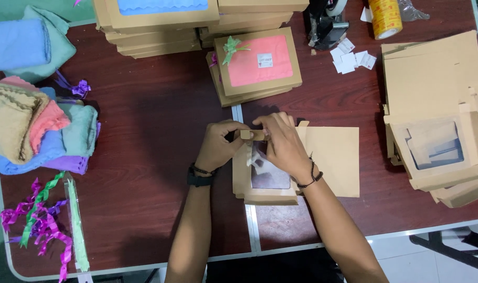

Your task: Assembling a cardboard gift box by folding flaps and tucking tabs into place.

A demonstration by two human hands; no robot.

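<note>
A flat brown cardboard box blank (330, 157) with a clear window lies on the dark wooden table (145, 136) in front of me. My left hand (218, 144) and my right hand (282, 141) both pinch a folded flap at its far edge, fingers curled on the cardboard. A black watch is on my left wrist and dark bracelets are on my right. The window panel (268, 175) sits partly under my right hand.
A finished box with a pink cloth and green bow (257, 65) lies beyond my hands. Stacked boxes (155, 23) stand at the back, flat window blanks (438, 115) at right, folded towels (35, 126) and ribbons (40, 220) at left, a tape roll (385, 18) and small labels (351, 58) far right.
</note>
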